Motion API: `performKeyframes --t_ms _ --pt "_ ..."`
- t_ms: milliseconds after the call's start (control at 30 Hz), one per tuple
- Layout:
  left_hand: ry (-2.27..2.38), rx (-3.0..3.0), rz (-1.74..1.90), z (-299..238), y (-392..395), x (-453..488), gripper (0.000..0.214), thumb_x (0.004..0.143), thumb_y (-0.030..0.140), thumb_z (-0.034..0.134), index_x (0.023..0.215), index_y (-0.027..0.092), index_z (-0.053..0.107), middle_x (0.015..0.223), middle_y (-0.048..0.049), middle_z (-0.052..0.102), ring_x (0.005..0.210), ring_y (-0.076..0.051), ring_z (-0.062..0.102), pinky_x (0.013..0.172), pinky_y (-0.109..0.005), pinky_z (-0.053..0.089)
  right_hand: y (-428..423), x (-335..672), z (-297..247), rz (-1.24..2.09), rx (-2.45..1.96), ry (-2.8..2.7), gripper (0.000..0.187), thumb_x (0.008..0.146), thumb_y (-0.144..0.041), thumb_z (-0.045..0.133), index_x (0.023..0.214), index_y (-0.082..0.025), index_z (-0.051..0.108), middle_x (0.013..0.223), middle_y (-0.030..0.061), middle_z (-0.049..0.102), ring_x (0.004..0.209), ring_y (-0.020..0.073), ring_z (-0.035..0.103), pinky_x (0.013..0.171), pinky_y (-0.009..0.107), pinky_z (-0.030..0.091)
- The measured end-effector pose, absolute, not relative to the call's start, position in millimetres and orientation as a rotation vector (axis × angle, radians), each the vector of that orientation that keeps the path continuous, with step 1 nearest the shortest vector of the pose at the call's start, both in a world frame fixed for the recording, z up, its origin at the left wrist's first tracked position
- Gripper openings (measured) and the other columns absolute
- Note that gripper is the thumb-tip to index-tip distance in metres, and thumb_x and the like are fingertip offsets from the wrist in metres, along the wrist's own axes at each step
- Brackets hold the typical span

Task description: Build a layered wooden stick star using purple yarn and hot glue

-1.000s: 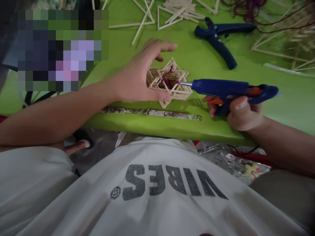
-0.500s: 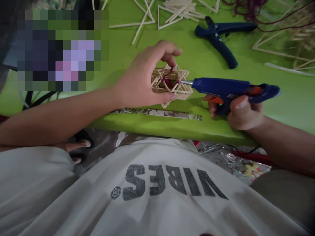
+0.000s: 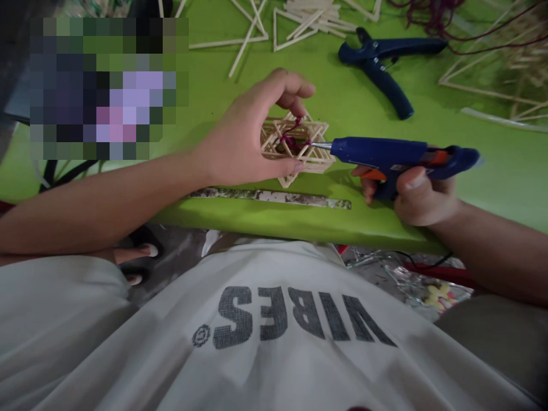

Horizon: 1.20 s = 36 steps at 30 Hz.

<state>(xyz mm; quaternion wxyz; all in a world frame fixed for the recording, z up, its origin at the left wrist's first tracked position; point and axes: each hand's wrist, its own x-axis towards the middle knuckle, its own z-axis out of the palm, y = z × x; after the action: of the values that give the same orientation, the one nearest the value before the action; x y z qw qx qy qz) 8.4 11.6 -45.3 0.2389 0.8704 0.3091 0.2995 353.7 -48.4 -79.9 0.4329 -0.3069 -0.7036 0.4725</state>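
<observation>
A star-shaped frame of thin stacked wooden sticks (image 3: 317, 162) lies on the green table. My left hand (image 3: 252, 134) curves around its left side, thumb pressed on the near edge and fingers arched over the far edge. Purple yarn (image 3: 287, 140) runs up from the frame's middle to those fingertips. Wrapped round the handle of a blue hot glue gun (image 3: 381, 153) is my right hand (image 3: 417, 194), with its fingers at the orange trigger (image 3: 371, 174). The gun's metal nozzle (image 3: 320, 145) meets the yarn at the frame's right side.
Blue cutters (image 3: 377, 63) lie beyond the glue gun. Loose sticks and stick triangles (image 3: 295, 34) are at the back, with tangled purple yarn (image 3: 428, 17) farther right. A clear glue stick (image 3: 500, 121) is at right. One worn flat strip (image 3: 278, 197) lies along the near edge.
The glue gun and my right hand have shifted slightly left. My left hand and the stick frame have moved left by a very small amount.
</observation>
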Motion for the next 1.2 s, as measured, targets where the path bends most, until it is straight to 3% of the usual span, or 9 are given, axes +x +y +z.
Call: performKeyframes --t_ms 233,633,833,1067,1200 --pt "0.775 2.396 0.834 -47.6 13.7 6.8 0.074 0.095 0.051 0.081 0.157 0.024 0.051 0.151 -0.0106 0.069 0.145 -0.029 0.070 0.119 -0.054 0.058 -48.6 351.7 -78.7 1.154 -0.773 -1.756 0.040 0.110 -0.058 0.073 0.122 -0.024 0.089 0.089 0.0060 0.078 0.058 0.0119 0.067 0.047 0.026 0.055" --pt "0.701 2.478 0.788 -46.6 24.3 -6.8 0.075 0.102 0.061 0.071 0.163 0.027 0.045 0.156 -0.0100 0.067 0.148 -0.027 0.068 0.120 -0.055 0.057 -48.0 353.4 -75.0 1.162 -0.762 -1.858 0.036 0.112 -0.054 0.069 0.114 -0.021 0.084 0.076 0.0034 0.071 0.055 0.0124 0.066 0.046 0.024 0.055" --pt "0.767 2.354 0.787 -44.8 25.4 -7.4 0.068 0.093 0.040 0.080 0.155 0.031 0.055 0.157 -0.0089 0.069 0.149 -0.030 0.069 0.115 -0.054 0.060 -49.1 351.5 -72.1 1.226 -0.757 -1.843 0.033 0.113 -0.050 0.069 0.114 -0.021 0.084 0.076 0.0052 0.075 0.055 0.0137 0.068 0.043 0.024 0.055" --pt "0.802 2.279 0.795 -48.0 30.7 -8.8 0.065 0.090 0.041 0.082 0.151 0.032 0.060 0.157 -0.0097 0.070 0.147 -0.031 0.071 0.111 -0.055 0.063 -50.3 348.1 -72.6 1.243 -0.819 -1.797 0.038 0.111 -0.053 0.072 0.105 -0.018 0.085 0.076 0.0058 0.077 0.053 0.0123 0.070 0.044 0.021 0.057" --pt "0.785 2.262 0.767 -52.7 36.9 -12.4 0.072 0.088 0.041 0.086 0.154 0.032 0.059 0.158 -0.0100 0.069 0.147 -0.031 0.070 0.118 -0.058 0.061 -50.5 347.2 -74.0 1.220 -0.819 -1.818 0.040 0.113 -0.053 0.069 0.102 -0.017 0.082 0.077 0.0065 0.077 0.053 0.0120 0.070 0.045 0.021 0.057"
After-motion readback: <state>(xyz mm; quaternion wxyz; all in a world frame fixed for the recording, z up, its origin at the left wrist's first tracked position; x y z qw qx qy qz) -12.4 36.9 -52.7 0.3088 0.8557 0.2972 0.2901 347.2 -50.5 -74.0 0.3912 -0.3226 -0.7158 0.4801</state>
